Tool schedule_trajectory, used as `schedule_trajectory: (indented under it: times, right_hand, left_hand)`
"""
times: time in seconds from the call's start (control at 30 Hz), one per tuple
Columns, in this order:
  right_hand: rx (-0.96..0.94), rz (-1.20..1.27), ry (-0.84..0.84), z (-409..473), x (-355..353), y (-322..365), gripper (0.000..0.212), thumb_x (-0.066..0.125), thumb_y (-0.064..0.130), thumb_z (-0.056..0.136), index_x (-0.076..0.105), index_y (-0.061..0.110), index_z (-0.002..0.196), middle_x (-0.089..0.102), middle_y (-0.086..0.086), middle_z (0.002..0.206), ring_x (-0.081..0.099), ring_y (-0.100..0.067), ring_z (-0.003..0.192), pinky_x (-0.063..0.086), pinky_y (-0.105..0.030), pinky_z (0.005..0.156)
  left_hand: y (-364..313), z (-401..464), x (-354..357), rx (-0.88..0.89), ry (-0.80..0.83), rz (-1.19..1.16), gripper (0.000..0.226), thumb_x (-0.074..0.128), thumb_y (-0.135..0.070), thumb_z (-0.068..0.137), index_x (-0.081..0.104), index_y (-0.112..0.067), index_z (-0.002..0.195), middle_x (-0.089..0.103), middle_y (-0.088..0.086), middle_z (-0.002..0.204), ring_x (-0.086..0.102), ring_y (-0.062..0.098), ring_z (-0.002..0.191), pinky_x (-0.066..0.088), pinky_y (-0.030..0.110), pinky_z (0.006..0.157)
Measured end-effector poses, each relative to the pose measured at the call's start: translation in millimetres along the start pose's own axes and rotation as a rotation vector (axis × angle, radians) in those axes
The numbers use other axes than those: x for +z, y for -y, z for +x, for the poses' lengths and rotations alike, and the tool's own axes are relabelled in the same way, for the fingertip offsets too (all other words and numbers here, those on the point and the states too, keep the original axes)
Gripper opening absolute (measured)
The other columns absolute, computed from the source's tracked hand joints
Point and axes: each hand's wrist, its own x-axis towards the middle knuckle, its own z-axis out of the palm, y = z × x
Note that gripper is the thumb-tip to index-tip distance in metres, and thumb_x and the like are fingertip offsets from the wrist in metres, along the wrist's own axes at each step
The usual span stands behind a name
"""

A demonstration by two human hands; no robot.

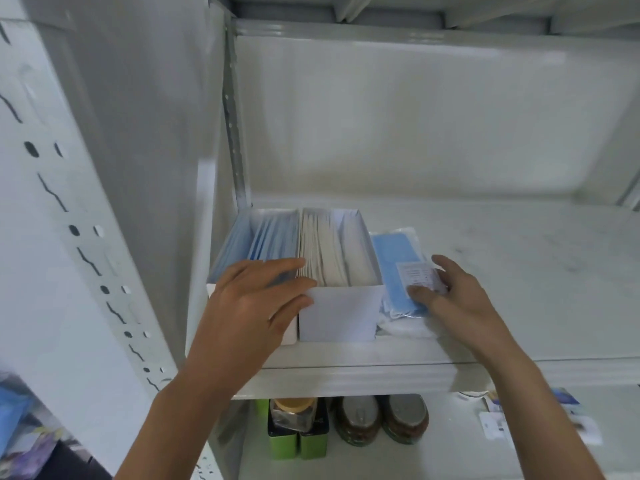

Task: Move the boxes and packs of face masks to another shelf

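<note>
Two open white boxes stand side by side at the left end of a white shelf (519,258). The left box (239,244) holds blue face masks, the right box (341,313) holds white ones. A clear pack of blue masks (398,258) with a white label lies flat just right of the boxes, on top of another white pack (405,329). My left hand (256,299) rests over the front edge of the boxes, fingers spread. My right hand (457,296) lies against the blue pack's near right corner, thumb on the pack, fingers apart.
The shelf's grey back wall and a perforated upright (235,133) close in the left side. On the shelf below stand green tins (298,441), a jar (294,410), two dark lidded containers (381,420) and small cards (498,420) at the right.
</note>
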Motion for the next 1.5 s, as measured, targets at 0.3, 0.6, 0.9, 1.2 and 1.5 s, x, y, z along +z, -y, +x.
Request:
schedule_trajectory:
  times: [0.3,0.6,0.9,1.2,1.5]
  right_hand:
    - [-0.073,-0.144,0.086,-7.8,-0.2,-5.2,0.044,0.056,0.038,0.097,0.049,0.024,0.138,0.061,0.006,0.115,0.057,-0.016,0.097,0.041,-0.022,0.073]
    - [-0.036,-0.074,0.051,-12.1,4.7,-11.1,0.061,0.053,0.042,0.098,0.033,0.027,0.154,0.046,0.014,0.124,0.046,-0.009,0.106,0.036,-0.015,0.080]
    - [-0.112,-0.129,0.064,-9.6,-0.6,-6.0,0.041,0.057,0.033,0.098,0.051,0.020,0.136,0.052,0.015,0.107,0.049,0.006,0.085,0.031,0.009,0.069]
    - [-0.486,-0.147,-0.151,-11.3,1.7,65.3,0.034,0.051,0.035,0.100,0.060,0.022,0.131,0.055,0.011,0.132,0.048,-0.003,0.122,0.027,-0.001,0.095]
    - [-0.523,-0.377,0.062,-19.7,31.1,101.4,0.050,0.029,0.051,0.099,0.068,0.022,0.114,0.062,0.001,0.123,0.054,-0.023,0.117,0.045,-0.041,0.099]
  left_hand:
    - [6.8,5.0,-5.8,0.067,0.082,-0.007,0.029,0.057,-0.035,0.093,0.081,-0.019,0.095,0.077,0.000,0.114,0.073,0.021,0.104,0.054,0.041,0.093]
    - [10.8,6.3,-6.0,0.096,0.123,0.022,0.036,0.053,-0.039,0.095,0.083,-0.019,0.097,0.077,0.001,0.112,0.073,0.023,0.108,0.060,0.051,0.087]
    - [3.1,12.5,-11.4,-0.040,0.145,-0.061,0.040,0.058,-0.052,0.093,0.079,-0.023,0.109,0.075,-0.006,0.117,0.071,0.010,0.103,0.059,0.045,0.092]
    - [-12.6,53.2,-10.2,-0.191,0.292,0.127,0.064,0.022,-0.065,0.101,0.063,-0.027,0.134,0.060,-0.003,0.141,0.053,0.020,0.131,0.039,0.046,0.110]
    - [-21.2,65.4,6.0,-0.227,0.529,0.177,0.070,0.013,-0.063,0.093,0.056,-0.028,0.135,0.062,0.000,0.132,0.058,0.023,0.121,0.047,0.044,0.098]
